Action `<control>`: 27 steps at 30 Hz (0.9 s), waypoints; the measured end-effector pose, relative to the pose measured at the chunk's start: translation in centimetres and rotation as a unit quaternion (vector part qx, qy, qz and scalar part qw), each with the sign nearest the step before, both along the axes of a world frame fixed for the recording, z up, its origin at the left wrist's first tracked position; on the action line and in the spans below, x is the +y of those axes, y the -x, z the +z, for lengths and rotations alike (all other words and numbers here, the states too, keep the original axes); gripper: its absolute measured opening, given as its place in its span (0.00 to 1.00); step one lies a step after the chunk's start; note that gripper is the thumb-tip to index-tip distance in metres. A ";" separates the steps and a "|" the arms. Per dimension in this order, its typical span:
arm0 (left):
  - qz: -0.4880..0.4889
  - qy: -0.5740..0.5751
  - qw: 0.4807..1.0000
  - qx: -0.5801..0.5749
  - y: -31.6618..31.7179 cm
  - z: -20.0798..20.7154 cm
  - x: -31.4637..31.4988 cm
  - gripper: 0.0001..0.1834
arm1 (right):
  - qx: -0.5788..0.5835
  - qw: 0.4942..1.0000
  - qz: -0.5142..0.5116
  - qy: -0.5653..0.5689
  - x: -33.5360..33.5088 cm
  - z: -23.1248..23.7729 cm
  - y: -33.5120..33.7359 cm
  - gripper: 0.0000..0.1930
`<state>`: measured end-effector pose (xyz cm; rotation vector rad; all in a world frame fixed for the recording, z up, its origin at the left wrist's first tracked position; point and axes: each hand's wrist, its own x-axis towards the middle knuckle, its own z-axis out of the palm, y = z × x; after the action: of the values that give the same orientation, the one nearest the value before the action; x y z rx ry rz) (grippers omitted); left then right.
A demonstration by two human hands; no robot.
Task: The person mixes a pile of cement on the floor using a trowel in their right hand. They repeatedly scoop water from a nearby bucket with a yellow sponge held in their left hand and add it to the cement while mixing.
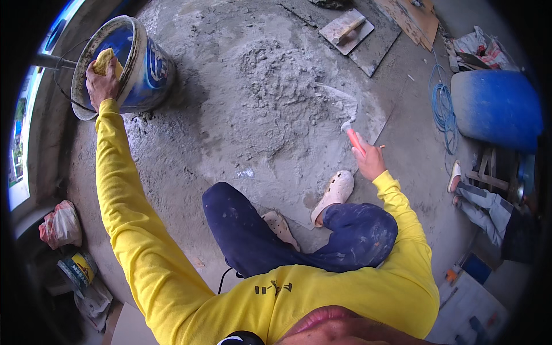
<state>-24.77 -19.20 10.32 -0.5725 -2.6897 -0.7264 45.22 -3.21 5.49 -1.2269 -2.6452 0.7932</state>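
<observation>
Left: my left hand (102, 85) is at the mouth of the bucket (156, 69), fingers clamped on a yellow sponge (105, 58). Blue inner wall shows; can't tell if there's water in it or how much. My hand covers the lower part of the sponge; wet or dry, can't tell.

Middle: mortar (276, 100) lies on the floor between the bucket and the trowel. I'd call it partway: wetted and smooth round the edges, but the heap in the middle is lumpy and not levelled. Evening out that rough part looks left.

Right of that: trowel (354, 138), red handle, fingers of my right hand (371, 162) closed round it. Blade sits in the mortar, same grey, so its outline is hard to make out, and so is how deep it goes. Small tan bit sticks out beside that hand; can't identify it. Float (348, 31) lies on a board (379, 50), unused now.

Far right: blue drum (497, 109); below it, a co-worker (489, 210), legs visible, upper part lost in the dark rim.
</observation>
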 end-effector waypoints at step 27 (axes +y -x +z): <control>0.007 -0.046 0.998 0.038 -0.9 0.1 -0.3 0.42 | 0.102 0.992 0.068 0.002 -3.1 -5.6 12.8 0.23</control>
<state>-23.89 -19.55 10.37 -0.5465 -2.5731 -0.8027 32.45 -6.28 -0.12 -0.9180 -2.5816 0.8929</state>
